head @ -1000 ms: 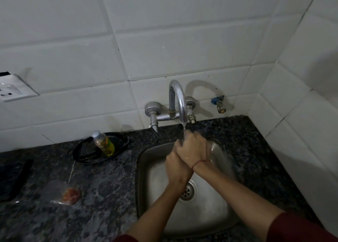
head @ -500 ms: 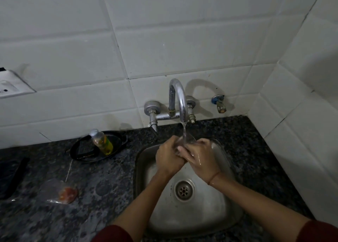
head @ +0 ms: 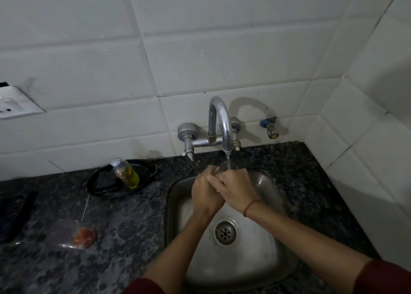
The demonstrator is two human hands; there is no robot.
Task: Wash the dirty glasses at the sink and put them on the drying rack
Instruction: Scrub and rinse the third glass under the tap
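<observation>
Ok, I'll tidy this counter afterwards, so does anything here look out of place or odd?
Two things, both left of the sink: a small bottle of yellow liquid leans tilted in the black pan, not upright, and a crumpled clear bag with something orange lies loose on the counter.

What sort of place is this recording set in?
Most likely a small home kitchen: a steel sink set into a dark speckled stone counter, a wall-mounted tap running onto a glass that the left hand and right hand hold, and white wall tiles behind.
</observation>
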